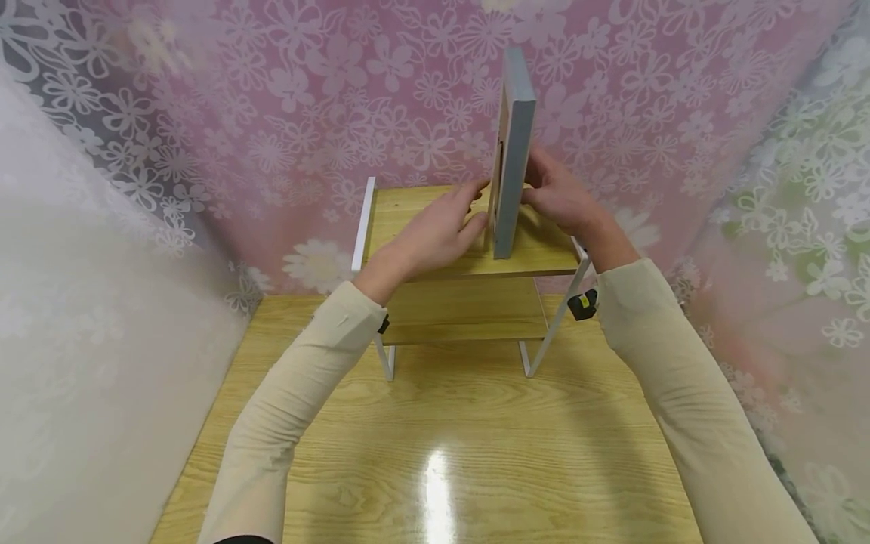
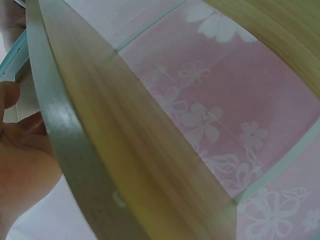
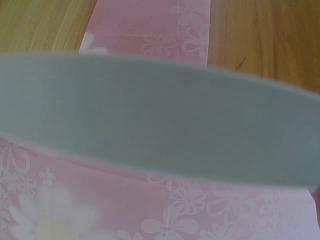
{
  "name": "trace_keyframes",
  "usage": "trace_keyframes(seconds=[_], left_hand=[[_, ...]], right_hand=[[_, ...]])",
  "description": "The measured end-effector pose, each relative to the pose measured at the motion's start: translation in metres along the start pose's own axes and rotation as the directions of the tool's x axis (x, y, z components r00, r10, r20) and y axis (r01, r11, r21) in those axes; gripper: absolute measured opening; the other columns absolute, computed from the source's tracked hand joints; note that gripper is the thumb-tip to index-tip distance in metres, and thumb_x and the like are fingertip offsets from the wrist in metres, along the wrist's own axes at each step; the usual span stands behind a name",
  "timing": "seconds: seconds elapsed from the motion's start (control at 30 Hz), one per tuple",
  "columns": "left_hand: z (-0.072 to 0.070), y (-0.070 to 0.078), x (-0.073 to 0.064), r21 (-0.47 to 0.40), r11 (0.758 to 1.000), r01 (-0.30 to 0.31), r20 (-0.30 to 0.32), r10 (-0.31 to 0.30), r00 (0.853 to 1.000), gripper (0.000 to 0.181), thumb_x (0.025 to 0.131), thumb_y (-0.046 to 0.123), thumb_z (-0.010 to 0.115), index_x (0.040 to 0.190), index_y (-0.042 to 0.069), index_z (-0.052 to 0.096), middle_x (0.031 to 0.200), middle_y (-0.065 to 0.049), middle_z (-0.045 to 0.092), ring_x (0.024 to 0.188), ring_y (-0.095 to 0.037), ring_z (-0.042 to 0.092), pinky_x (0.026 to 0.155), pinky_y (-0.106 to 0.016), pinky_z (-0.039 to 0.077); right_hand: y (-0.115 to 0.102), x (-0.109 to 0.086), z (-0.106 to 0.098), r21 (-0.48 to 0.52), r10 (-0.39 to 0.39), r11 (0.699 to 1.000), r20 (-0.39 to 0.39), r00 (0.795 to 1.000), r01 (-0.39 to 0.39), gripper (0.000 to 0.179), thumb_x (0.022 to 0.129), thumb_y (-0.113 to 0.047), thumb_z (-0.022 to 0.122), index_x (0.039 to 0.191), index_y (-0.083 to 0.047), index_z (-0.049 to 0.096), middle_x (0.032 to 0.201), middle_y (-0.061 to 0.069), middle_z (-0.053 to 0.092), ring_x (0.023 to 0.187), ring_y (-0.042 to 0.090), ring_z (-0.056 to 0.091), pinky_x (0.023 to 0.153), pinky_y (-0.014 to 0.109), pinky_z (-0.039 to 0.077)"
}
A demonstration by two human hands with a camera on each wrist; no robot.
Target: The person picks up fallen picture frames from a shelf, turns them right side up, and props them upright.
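A picture frame [image 1: 514,166] with a grey-blue edge stands upright, edge toward me, on the wooden top [image 1: 421,204] of a small two-tier shelf unit. Its left face looks brownish, with a thin dark piece on it. My left hand [image 1: 438,230] is at that left face, fingers loosely bent and thumb apart; whether the fingertips touch it is hard to see. On the other side, my right hand [image 1: 560,193] holds the frame, its fingers partly hidden behind it. In the left wrist view, the left hand [image 2: 25,150] shows beside the frame's edge [image 2: 17,57].
The unit has white metal side frames [image 1: 363,227] and a lower wooden shelf [image 1: 462,310]. It stands on a wood-patterned floor [image 1: 381,446] against a pink floral wall [image 1: 299,98]. Pale walls rise at left and right. The unit's side bar [image 3: 150,115] crosses the right wrist view.
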State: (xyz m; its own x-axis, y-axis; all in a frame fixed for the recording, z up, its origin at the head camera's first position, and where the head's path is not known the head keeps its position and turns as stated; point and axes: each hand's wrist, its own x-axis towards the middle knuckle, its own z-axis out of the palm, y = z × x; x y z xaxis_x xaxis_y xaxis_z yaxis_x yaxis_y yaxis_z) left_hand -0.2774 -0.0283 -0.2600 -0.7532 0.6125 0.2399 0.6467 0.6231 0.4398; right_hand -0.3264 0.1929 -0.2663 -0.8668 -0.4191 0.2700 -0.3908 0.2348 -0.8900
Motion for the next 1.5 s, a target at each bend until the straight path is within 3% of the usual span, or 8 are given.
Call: trace_keyframes(seconds=[0.17, 0.4, 0.53, 0.7, 0.87, 1.07, 1.27, 1.5], left_hand=[[0.000, 0.002, 0.001, -0.095, 0.995, -0.024, -0.002, 0.024, 1.000, 0.059, 0.106, 0.031, 0.043, 0.158, 0.014, 0.021, 0.155, -0.008, 0.039, 0.137, -0.016, 0.043, 0.110, -0.024, 0.037], [0.004, 0.003, 0.004, -0.147, 0.983, -0.109, -0.041, 0.104, 0.994, 0.060, 0.103, 0.018, 0.049, 0.155, 0.004, 0.023, 0.142, -0.011, 0.051, 0.122, -0.018, 0.056, 0.101, -0.025, 0.045], [0.003, 0.004, 0.004, -0.072, 0.990, -0.118, -0.041, 0.116, 0.992, 0.061, 0.103, 0.014, 0.046, 0.157, 0.002, 0.020, 0.144, -0.014, 0.051, 0.117, -0.018, 0.059, 0.100, -0.025, 0.046], [-0.002, 0.005, 0.001, 0.079, 0.993, -0.085, -0.025, 0.087, 0.996, 0.062, 0.102, 0.014, 0.043, 0.158, 0.002, 0.017, 0.137, -0.018, 0.056, 0.105, -0.018, 0.059, 0.099, -0.031, 0.046], [-0.009, 0.006, -0.001, 0.150, 0.987, -0.049, 0.010, 0.048, 0.999, 0.063, 0.101, 0.012, 0.044, 0.157, 0.002, 0.019, 0.124, -0.016, 0.059, 0.099, -0.020, 0.054, 0.096, -0.032, 0.045], [-0.019, 0.006, -0.001, 0.198, 0.979, -0.040, 0.056, 0.030, 0.998, 0.064, 0.099, 0.010, 0.048, 0.157, 0.001, 0.021, 0.111, -0.012, 0.059, 0.092, -0.022, 0.052, 0.091, -0.035, 0.045], [-0.025, 0.006, -0.004, 0.202, 0.979, -0.035, 0.076, 0.020, 0.997, 0.063, 0.099, 0.009, 0.049, 0.156, 0.000, 0.022, 0.112, -0.015, 0.061, 0.087, -0.022, 0.051, 0.085, -0.035, 0.046], [-0.029, -0.002, -0.010, 0.162, 0.986, -0.034, 0.046, 0.027, 0.999, 0.072, 0.097, 0.005, 0.053, 0.160, 0.012, 0.018, 0.100, -0.012, 0.061, 0.084, -0.023, 0.051, 0.080, -0.035, 0.043]], right_hand=[[0.000, -0.001, -0.001, -0.010, -0.010, 1.000, 0.000, 1.000, 0.010, 0.070, 0.093, 0.010, 0.052, 0.155, -0.014, 0.029, 0.152, 0.018, 0.040, 0.142, 0.030, 0.037, 0.115, 0.047, 0.031], [0.001, 0.000, 0.000, 0.002, -0.037, 0.999, 0.011, 0.999, 0.037, 0.065, 0.095, 0.007, 0.053, 0.154, -0.013, 0.032, 0.148, 0.021, 0.042, 0.140, 0.029, 0.039, 0.116, 0.046, 0.031], [0.001, 0.000, -0.001, 0.003, -0.023, 1.000, 0.001, 1.000, 0.023, 0.063, 0.095, 0.007, 0.052, 0.153, -0.011, 0.034, 0.149, 0.021, 0.042, 0.139, 0.029, 0.040, 0.115, 0.043, 0.031], [0.000, 0.001, -0.001, -0.001, -0.006, 1.000, -0.004, 1.000, 0.006, 0.067, 0.094, 0.008, 0.051, 0.154, -0.012, 0.033, 0.154, 0.017, 0.039, 0.142, 0.027, 0.038, 0.118, 0.041, 0.028], [0.000, 0.001, -0.001, -0.016, 0.007, 1.000, -0.005, 1.000, -0.007, 0.071, 0.091, 0.013, 0.049, 0.155, -0.013, 0.032, 0.153, 0.016, 0.041, 0.141, 0.027, 0.039, 0.116, 0.041, 0.030], [0.000, 0.000, -0.001, -0.016, 0.012, 1.000, 0.005, 1.000, -0.012, 0.079, 0.091, 0.014, 0.049, 0.158, -0.021, 0.026, 0.153, 0.016, 0.041, 0.140, 0.029, 0.040, 0.115, 0.043, 0.033], [-0.002, -0.001, -0.002, -0.026, 0.037, 0.999, 0.009, 0.999, -0.037, 0.084, 0.093, 0.012, 0.050, 0.158, -0.034, 0.023, 0.156, 0.013, 0.037, 0.142, 0.030, 0.037, 0.115, 0.047, 0.033], [-0.004, -0.003, -0.001, -0.055, 0.076, 0.996, 0.018, 0.997, -0.075, 0.077, 0.096, 0.009, 0.047, 0.160, -0.025, 0.021, 0.160, 0.012, 0.032, 0.146, 0.027, 0.032, 0.117, 0.047, 0.030]])
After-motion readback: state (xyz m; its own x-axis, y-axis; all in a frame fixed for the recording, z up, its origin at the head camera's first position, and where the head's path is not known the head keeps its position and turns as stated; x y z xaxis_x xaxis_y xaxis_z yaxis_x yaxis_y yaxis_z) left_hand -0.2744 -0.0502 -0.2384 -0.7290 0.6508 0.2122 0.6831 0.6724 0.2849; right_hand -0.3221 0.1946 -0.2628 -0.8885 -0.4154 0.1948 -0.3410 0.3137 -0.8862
